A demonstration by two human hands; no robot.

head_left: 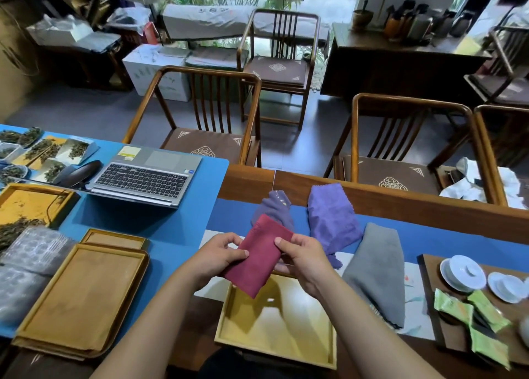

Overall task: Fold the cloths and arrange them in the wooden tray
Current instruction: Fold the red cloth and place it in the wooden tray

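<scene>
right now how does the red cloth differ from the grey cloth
The red cloth is held in the air by the left hand and right hand, above the tray; the grey cloth lies on the table. The red looks smaller and flat; the grey is longer and looser. Both are folded.

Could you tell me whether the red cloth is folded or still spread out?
Folded: the red cloth is a compact rectangle gripped by the left hand and right hand above the wooden tray.

folded cloth above wooden tray, laptop far left
</scene>
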